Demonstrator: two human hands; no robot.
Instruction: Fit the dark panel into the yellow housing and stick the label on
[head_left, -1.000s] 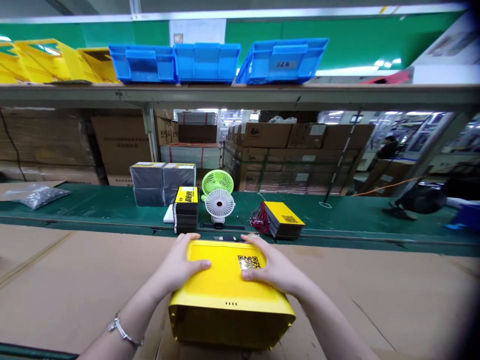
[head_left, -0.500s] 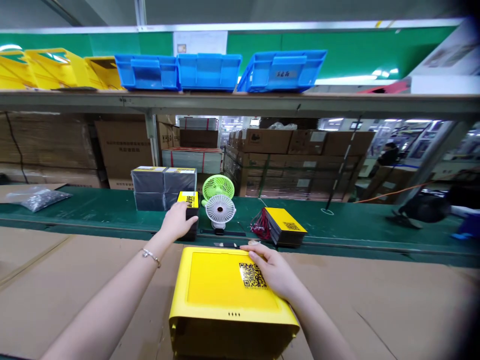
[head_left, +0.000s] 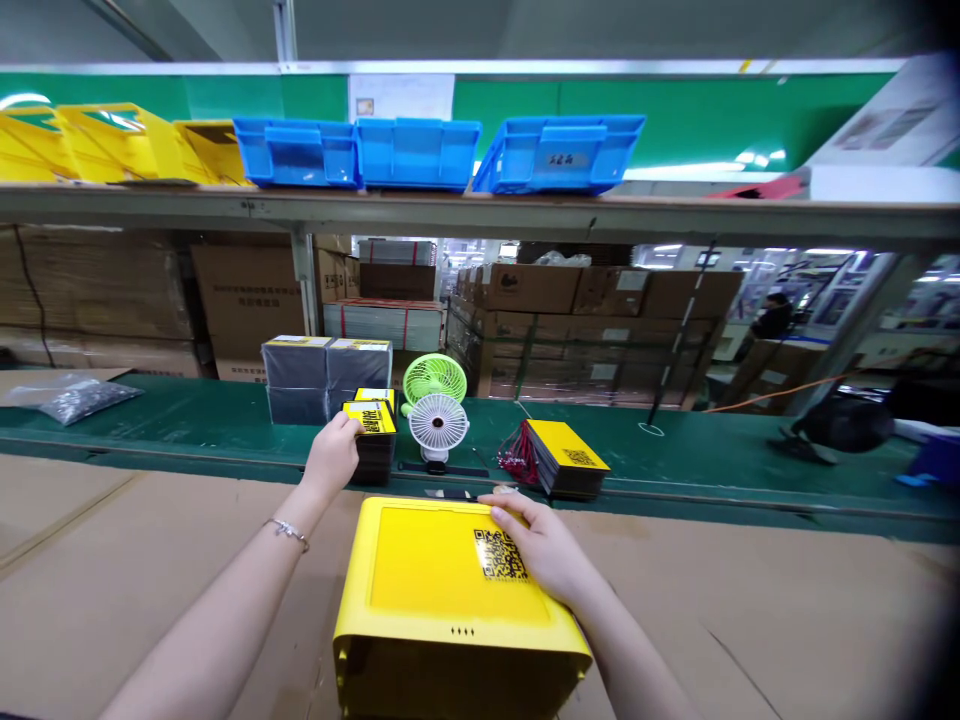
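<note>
My left hand (head_left: 334, 455) pinches the near left edge of a yellow card with black print (head_left: 370, 418). That card is tilted and sits just above a dark stack (head_left: 375, 462) with another yellow top behind it. On the cardboard in front of me rests a yellow box-shaped housing (head_left: 427, 570), its dark hollow side facing me. A QR code (head_left: 500, 555) marks its upper face. My right hand (head_left: 544, 545) grips the housing at its far right, thumb on the upper face and fingertips at the far edge. Some fingers are partly hidden.
Beyond the housing stand a white fan (head_left: 439, 422) and a green fan (head_left: 435, 380). Right of them lies a stack of yellow-topped panels (head_left: 568, 455) with red wires (head_left: 519, 452). Wrapped grey blocks (head_left: 296, 385) stand back left. Blue bins (head_left: 418, 155) line the shelf overhead.
My left hand has drawn back slightly toward me and left, lifting the near edge of the yellow card off the stack. My right hand stays on the housing.
</note>
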